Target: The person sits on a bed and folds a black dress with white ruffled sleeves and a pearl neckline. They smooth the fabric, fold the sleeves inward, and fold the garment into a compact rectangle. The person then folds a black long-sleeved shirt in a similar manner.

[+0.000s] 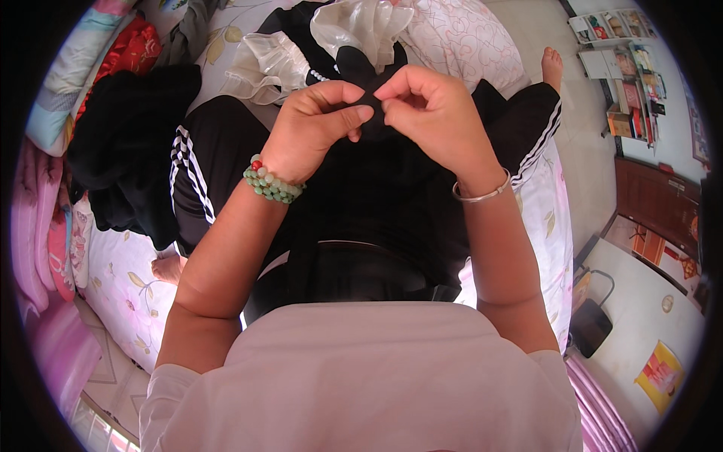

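My left hand (322, 116), with green beaded bracelets at its wrist, pinches the dark cloth of a black garment (353, 63) between thumb and fingers. Close beside it, my right hand (429, 110) has thumb and forefinger pinched at the same cloth; a silver bangle (483, 195) circles that wrist. The fingertips of both hands nearly meet. Anything as thin as a needle or thread between them is too small to make out. White sheer ruffles (361, 25) and a row of pearl-like beads (323, 75) lie just beyond my hands, by the black fabric.
I sit on a bed with a floral sheet (127, 294), legs spread in black trousers with white stripes (189, 169). A black cloth (130, 152) and folded bedding (73, 85) lie at left. A heart-patterned cover (463, 42) is ahead. Shelves (627, 73) stand at right.
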{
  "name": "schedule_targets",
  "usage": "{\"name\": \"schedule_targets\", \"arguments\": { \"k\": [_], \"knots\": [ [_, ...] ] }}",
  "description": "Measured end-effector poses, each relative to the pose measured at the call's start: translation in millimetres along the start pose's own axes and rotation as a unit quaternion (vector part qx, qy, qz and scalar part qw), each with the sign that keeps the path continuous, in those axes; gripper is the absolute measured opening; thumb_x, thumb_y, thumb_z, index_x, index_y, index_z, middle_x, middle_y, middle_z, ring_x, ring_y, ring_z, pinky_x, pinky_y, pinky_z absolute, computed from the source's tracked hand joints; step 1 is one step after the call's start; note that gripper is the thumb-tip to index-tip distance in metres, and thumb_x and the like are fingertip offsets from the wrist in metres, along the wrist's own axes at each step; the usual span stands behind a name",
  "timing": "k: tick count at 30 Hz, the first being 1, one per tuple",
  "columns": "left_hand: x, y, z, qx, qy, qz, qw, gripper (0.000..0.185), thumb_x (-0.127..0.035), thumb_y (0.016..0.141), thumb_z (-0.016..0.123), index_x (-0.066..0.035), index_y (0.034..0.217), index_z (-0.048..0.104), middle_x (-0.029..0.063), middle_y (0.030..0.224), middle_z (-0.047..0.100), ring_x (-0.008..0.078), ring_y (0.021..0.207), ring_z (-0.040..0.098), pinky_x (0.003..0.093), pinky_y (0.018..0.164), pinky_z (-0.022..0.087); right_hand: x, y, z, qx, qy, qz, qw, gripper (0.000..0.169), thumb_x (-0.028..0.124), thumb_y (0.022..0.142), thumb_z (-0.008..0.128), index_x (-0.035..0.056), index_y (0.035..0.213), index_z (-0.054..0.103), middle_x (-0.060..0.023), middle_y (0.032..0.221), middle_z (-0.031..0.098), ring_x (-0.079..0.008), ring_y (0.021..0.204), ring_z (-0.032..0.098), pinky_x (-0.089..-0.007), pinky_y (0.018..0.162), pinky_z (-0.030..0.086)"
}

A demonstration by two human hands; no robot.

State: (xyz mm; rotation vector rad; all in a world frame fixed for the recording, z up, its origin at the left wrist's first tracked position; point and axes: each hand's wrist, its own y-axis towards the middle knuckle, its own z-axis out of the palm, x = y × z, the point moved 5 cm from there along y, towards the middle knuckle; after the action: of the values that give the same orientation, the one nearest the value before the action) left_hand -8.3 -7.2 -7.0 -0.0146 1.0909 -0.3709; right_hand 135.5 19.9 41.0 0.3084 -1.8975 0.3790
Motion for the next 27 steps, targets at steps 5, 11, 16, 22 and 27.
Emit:
{"name": "schedule_targets", "arguments": {
  "k": [5,11,16,22,27],
  "knots": [
    [2,0,-2,0.026,-0.068,-0.015,0.997,0.018,0.000,0.084,0.058,-0.003,0.101,0.061,0.0037,0.085,0.062,0.0123,0.069,0.058,0.0272,0.065,0.050,-1,0,-3,-0.004,0.109,0.030,0.994,0.007,0.003,0.080,0.059,-0.0008,0.085,0.061,-0.0010,0.074,0.060,-0.0062,0.067,0.057,-0.0183,0.061,0.046],
    [4,0,-3,0.029,-0.062,-0.016,0.997,0.019,0.002,0.085,0.055,-0.002,0.102,0.061,0.0041,0.085,0.061,0.0129,0.070,0.059,0.0289,0.066,0.050,7,-2,0,-0.010,0.027,-0.001,1.000,0.006,0.003,0.081,0.057,-0.0001,0.084,0.060,-0.0008,0.074,0.058,-0.0067,0.066,0.056,-0.0193,0.061,0.047],
    [5,0,-4,0.021,-0.057,-0.017,0.998,0.017,0.001,0.085,0.056,-0.001,0.101,0.061,0.0043,0.084,0.062,0.0123,0.069,0.059,0.0265,0.065,0.050,-6,0,0,-0.003,0.105,0.019,0.994,0.006,0.001,0.080,0.056,0.0009,0.084,0.060,-0.0003,0.074,0.058,-0.0060,0.066,0.054,-0.0179,0.060,0.044],
    [8,-1,-5,0.027,-0.101,-0.016,0.994,0.018,0.001,0.085,0.055,-0.001,0.102,0.062,0.0056,0.088,0.063,0.0124,0.072,0.060,0.0262,0.066,0.051,3,-1,1,-0.013,0.143,0.015,0.990,0.007,0.000,0.080,0.055,0.0011,0.084,0.060,0.0002,0.075,0.058,-0.0063,0.069,0.055,-0.0183,0.063,0.044],
    [10,-2,-5,0.025,-0.082,-0.034,0.996,0.018,0.001,0.086,0.054,-0.001,0.102,0.062,0.0062,0.090,0.063,0.0131,0.071,0.060,0.0276,0.068,0.052,-5,-1,2,-0.010,0.080,0.011,0.997,0.008,0.001,0.079,0.057,0.0011,0.086,0.059,-0.0004,0.077,0.058,-0.0058,0.069,0.055,-0.0185,0.062,0.044]
  ]
}}
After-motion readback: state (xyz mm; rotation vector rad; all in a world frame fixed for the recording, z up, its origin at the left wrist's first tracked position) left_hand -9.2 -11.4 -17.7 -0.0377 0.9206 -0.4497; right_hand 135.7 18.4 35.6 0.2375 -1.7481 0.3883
